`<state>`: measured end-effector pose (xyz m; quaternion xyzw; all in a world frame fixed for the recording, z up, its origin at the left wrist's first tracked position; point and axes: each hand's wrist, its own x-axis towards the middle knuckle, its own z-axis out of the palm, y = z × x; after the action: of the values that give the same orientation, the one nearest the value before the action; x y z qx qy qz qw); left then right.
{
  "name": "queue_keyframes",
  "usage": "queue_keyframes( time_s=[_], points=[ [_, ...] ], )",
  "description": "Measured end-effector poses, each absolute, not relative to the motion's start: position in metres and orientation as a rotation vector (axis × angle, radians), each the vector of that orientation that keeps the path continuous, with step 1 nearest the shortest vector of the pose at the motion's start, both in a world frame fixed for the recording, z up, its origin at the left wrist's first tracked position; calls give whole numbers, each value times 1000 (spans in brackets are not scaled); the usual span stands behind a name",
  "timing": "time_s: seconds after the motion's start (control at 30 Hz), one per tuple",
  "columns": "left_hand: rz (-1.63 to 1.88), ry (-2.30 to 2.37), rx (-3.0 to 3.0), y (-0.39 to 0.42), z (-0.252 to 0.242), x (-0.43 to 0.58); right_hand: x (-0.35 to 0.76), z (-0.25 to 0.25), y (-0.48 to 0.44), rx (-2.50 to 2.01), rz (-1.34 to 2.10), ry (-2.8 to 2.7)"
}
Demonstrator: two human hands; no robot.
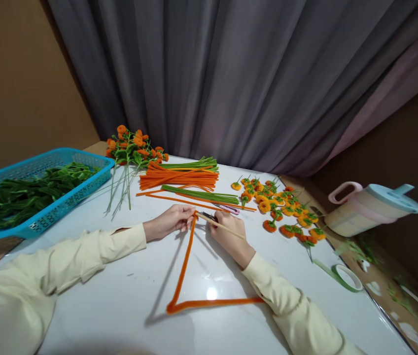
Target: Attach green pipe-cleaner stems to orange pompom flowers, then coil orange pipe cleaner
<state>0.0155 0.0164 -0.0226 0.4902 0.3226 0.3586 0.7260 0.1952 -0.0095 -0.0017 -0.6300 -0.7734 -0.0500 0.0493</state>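
Observation:
Between the thumb and fingers of my left hand (175, 220) is the upper end of an orange pipe cleaner (184, 266). The pipe cleaner hangs down, bends sharply near the front and runs right, under my right sleeve. My right hand (228, 231) is closed around a thin wooden stick (227, 229), whose tip touches the pipe cleaner's end beside my left fingertips. A dark tool (207, 216), too small to identify, also shows at my right fingers. Behind my hands lie an orange pipe cleaner bundle (179, 178) and green stems (201, 195).
A blue basket (33, 224) of green leaves stands left. Orange flowers with stems (135, 148) lie at the back left, loose flower heads (286, 209) at the right. Farther right are green tape (347, 277) and a lidded cup (367, 209). Pink-handled scissors (231, 209) lie behind my right hand.

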Motion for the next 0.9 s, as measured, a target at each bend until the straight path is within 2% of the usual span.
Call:
queue_keyframes(
  time_s=[0.9],
  points=[
    [798, 730, 1080, 15, -17, 15, 198, 10, -3, -1929, -32, -2424]
  ],
)
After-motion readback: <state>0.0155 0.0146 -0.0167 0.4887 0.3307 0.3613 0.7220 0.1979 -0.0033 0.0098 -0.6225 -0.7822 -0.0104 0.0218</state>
